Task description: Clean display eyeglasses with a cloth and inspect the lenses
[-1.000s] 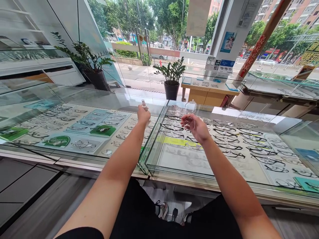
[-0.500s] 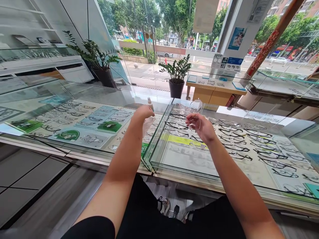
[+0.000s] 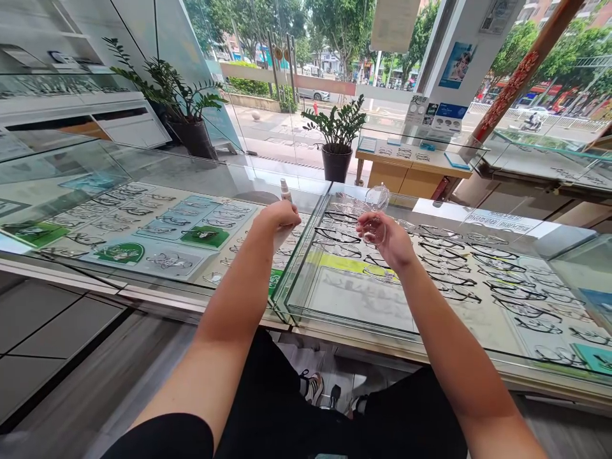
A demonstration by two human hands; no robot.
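My right hand [image 3: 388, 242] is closed on a pair of eyeglasses [image 3: 377, 197] with thin rims and clear round lenses. One lens rises above the fingers and the other shows at the fingertips, over the right glass display case [image 3: 354, 317]. Over the seam between two cases, my left hand [image 3: 281, 215] is closed, knuckles up. A whitish cloth or tissue [image 3: 281, 238] hangs below it, partly hidden by the wrist. Just behind that hand, a small spray bottle [image 3: 285, 188] with a white top stands on the glass.
Rows of spectacle frames [image 3: 447, 264] lie under the right case's glass. More frames and green display cards [image 3: 205, 236] lie in the left case [image 3: 229, 175]. Potted plants [image 3: 336, 162] stand beyond the counter, near a wooden display table [image 3: 401, 178] and glass doors.
My left hand has shifted slightly right and turned, so less of the cloth shows. The right hand keeps its hold on the eyeglasses. The view has moved slightly.
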